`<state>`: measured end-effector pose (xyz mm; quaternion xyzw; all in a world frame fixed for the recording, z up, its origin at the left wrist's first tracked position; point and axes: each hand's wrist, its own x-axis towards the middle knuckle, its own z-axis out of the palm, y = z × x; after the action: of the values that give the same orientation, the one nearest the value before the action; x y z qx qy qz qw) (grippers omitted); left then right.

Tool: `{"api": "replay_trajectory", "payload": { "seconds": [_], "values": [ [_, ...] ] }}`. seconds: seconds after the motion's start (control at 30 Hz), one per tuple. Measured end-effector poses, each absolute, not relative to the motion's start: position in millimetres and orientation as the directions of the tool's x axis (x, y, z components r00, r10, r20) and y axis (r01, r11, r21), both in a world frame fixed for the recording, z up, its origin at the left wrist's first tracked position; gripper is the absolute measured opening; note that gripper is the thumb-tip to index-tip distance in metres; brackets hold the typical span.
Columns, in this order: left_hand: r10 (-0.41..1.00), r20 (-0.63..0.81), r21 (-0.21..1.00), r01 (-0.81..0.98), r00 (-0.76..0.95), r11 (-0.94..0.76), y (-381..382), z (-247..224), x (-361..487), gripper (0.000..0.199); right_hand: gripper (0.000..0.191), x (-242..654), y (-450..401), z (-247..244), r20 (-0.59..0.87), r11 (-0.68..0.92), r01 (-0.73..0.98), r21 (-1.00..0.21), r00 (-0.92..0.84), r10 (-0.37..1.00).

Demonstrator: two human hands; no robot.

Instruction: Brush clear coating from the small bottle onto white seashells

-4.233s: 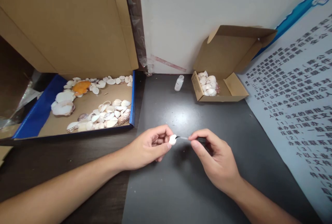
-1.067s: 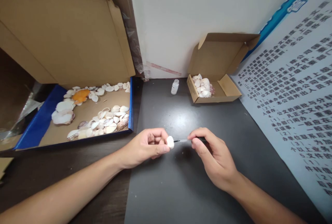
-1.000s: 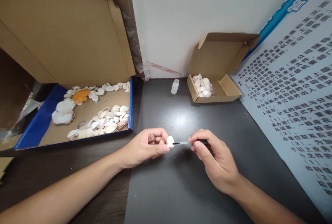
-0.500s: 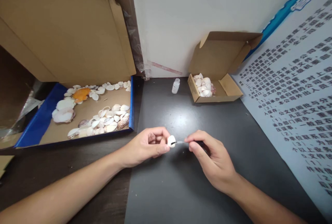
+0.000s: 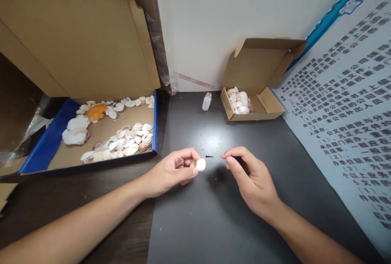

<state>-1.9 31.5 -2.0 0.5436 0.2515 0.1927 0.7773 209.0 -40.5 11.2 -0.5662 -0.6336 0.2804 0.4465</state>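
Note:
Between the thumb and fingers of my left hand (image 5: 175, 170) is a small white seashell (image 5: 200, 165), held over the dark tabletop. My right hand (image 5: 250, 178) pinches a thin brush (image 5: 209, 157) by its far end; the black bristle tip points left toward the shell, a short gap away from it. Most of the brush handle is hard to make out against the table. Beyond both hands, a small clear bottle (image 5: 207, 102) stands uncapped near the wall, with whitish contents or a label.
At left, an open blue-edged cardboard box (image 5: 155, 125) holds many seashells and an orange shell (image 5: 96, 111). A smaller open carton (image 5: 269, 105) with white shells stands back right. A printed sheet (image 5: 345, 133) borders the right side; a white wall (image 5: 195, 31) rises behind.
The brush tip has come off the shell and moved slightly up and away, along with my right hand. The shell has turned in my left hand, showing its rounded face.

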Motion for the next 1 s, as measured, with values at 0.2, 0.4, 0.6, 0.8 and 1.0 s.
{"api": "replay_trajectory", "payload": {
  "seconds": [0.2, 0.4, 0.6, 0.8, 1.0],
  "values": [
    [0.567, -0.188, 0.948, -0.002, 0.802, 0.317, 31.6, -0.9, -1.5, 0.024, 0.010, 209.4, -41.5, 11.1, 0.290, 0.298, 0.439, -0.847, -0.087, 0.953],
    [0.568, -0.186, 0.951, 0.001, 0.801, 0.309, 31.1, -0.2, -2.1, 0.023, 0.012, 211.7, -40.4, 13.5, 0.282, 0.240, 0.492, -0.837, 0.013, 0.959],
    [0.570, -0.192, 0.951, 0.007, 0.799, 0.309, 30.8, -0.1, -1.8, 0.025, 0.010, 211.3, -41.3, 10.7, 0.296, 0.304, 0.463, -0.833, -0.093, 0.951],
    [0.570, -0.191, 0.949, 0.002, 0.799, 0.316, 30.5, -1.7, -2.3, 0.024, 0.011, 212.0, -39.8, 12.3, 0.296, 0.276, 0.466, -0.841, -0.031, 0.955],
    [0.573, -0.218, 0.943, 0.018, 0.790, 0.333, 31.5, -0.4, -0.9, 0.028, 0.011, 209.9, -41.1, 13.7, 0.273, 0.298, 0.471, -0.830, -0.124, 0.954]
  ]
}}
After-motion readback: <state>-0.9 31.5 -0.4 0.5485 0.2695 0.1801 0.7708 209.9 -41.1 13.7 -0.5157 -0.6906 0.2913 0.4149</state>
